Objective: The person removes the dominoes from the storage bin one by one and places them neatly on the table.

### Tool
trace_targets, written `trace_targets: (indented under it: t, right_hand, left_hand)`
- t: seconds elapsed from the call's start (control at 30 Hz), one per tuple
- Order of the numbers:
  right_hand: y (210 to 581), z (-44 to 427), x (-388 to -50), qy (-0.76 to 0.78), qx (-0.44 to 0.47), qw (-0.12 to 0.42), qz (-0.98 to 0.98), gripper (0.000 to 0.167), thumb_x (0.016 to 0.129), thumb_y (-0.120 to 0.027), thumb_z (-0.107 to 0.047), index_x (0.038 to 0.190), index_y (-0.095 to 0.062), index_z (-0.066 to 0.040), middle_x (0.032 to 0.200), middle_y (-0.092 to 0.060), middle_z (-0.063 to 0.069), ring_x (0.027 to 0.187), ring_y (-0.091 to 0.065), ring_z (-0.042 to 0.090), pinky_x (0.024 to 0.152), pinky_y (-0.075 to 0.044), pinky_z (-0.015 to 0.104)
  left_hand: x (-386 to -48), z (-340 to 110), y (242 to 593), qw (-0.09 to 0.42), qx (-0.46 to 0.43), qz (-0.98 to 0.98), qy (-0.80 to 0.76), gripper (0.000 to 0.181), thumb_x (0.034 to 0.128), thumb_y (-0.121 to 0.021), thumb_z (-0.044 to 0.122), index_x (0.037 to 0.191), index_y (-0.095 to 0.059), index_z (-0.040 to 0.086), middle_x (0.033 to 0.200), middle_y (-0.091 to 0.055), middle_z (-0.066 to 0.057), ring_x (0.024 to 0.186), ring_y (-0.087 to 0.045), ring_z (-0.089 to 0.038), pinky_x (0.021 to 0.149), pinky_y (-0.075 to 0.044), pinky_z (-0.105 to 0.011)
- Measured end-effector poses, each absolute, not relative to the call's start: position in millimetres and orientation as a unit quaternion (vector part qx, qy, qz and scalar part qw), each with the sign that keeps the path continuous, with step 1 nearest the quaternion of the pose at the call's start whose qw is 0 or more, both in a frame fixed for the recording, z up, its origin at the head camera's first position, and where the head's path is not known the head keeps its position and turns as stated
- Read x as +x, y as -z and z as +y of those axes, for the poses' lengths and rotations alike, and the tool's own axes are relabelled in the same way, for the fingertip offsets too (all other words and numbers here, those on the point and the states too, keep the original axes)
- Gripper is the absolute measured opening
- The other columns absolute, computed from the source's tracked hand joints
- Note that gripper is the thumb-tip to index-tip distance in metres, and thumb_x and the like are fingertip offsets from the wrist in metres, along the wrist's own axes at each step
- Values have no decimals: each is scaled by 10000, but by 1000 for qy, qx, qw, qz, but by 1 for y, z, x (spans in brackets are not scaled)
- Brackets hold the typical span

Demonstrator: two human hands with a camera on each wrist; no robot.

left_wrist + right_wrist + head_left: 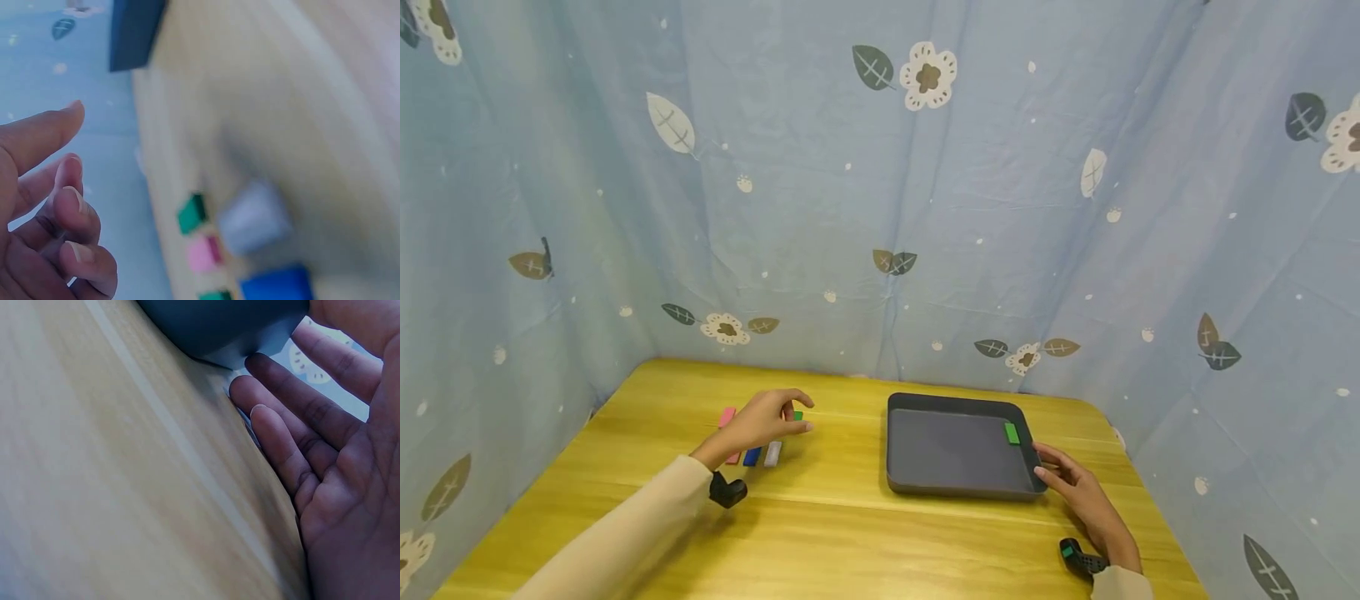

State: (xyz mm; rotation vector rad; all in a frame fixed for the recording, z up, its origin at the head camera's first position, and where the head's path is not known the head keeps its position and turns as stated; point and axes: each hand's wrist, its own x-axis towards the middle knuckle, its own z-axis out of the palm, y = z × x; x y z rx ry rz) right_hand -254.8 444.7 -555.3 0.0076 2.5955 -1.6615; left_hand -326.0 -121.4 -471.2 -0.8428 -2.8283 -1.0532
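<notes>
My left hand (765, 418) hovers over the left part of the table with thumb and fingers apart, holding nothing. Under and around it lie small blocks: a blue block (752, 457), a white block (772, 453), pink blocks (727, 417) and a green block (798, 415). In the left wrist view a second green block (215, 295) shows at the bottom edge. A dark grey tray (962, 492) stands to the right, with a green block (1012, 433) inside by its right wall. Relaxed fingers of my right hand (1078, 487) touch that wall from outside.
The wooden table (850, 542) has rounded far corners. A blue curtain (805, 208) with flowers and leaves hangs behind it and along both sides. Black wrist devices (727, 490) sit at both sleeve ends.
</notes>
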Motion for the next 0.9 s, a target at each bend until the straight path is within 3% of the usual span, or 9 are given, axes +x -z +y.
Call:
trace_targets:
  t: [0.37, 0.57, 0.7, 0.9]
  right_hand:
    - [555, 445, -253, 547, -1, 27, 837, 597, 1013, -653, -418, 1547, -474, -221, 1546, -462, 89, 1261, -532, 198, 991, -469, 315]
    - [557, 449, -251, 542, 4, 25, 840, 588, 1022, -638, -422, 1554, -461, -245, 1541, -461, 68, 1253, -530, 174, 993, -471, 319]
    - [557, 451, -250, 542, 0, 24, 840, 599, 1020, -644, -418, 1559, -458, -235, 1544, -459, 85, 1218, -548, 113, 960, -477, 260]
    - [557, 447, -252, 545, -4, 31, 838, 601, 1014, -651, -422, 1555, -461, -242, 1562, -443, 75, 1253, -540, 167, 1000, -472, 324]
  left_hand:
    - [-344, -72, 458, -5, -286, -875, 391, 296, 967, -750, 307, 1214, -718, 148, 804, -605, 2, 641, -522, -153, 568, -434, -299]
    - [-352, -38, 451, -10, -308, -864, 398, 272, 977, -741, 275, 1217, -720, 149, 798, -614, -3, 656, -536, -165, 601, -440, -319]
    - [-357, -15, 451, -10, -320, -855, 408, 257, 974, -745, 261, 1208, -721, 158, 793, -615, -6, 632, -523, -151, 588, -432, -295]
    - [-360, 19, 449, -29, -349, -838, 418, 285, 981, -735, 289, 1228, -713, 149, 812, -613, -25, 636, -513, -149, 591, -428, -287]
